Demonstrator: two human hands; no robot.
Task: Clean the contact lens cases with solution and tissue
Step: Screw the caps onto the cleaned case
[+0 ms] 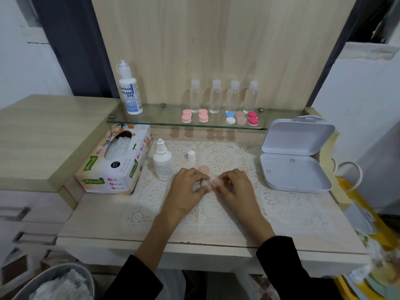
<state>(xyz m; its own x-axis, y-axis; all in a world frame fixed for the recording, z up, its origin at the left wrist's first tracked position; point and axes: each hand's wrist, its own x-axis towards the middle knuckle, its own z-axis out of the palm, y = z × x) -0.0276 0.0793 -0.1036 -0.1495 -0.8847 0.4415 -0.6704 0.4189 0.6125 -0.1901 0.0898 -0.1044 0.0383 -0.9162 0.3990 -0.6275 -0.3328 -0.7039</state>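
Left hand and right hand both pinch a small pale peach plastic lens case over the cream lace mat. One round peach cap is already off, lying just beyond by the uncapped white solution bottle. Wiping seems still ahead, and five closed coloured cases wait on the glass shelf.

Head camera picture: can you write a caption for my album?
Left hand and right hand grip a pale lens case beside the uncapped solution bottle.
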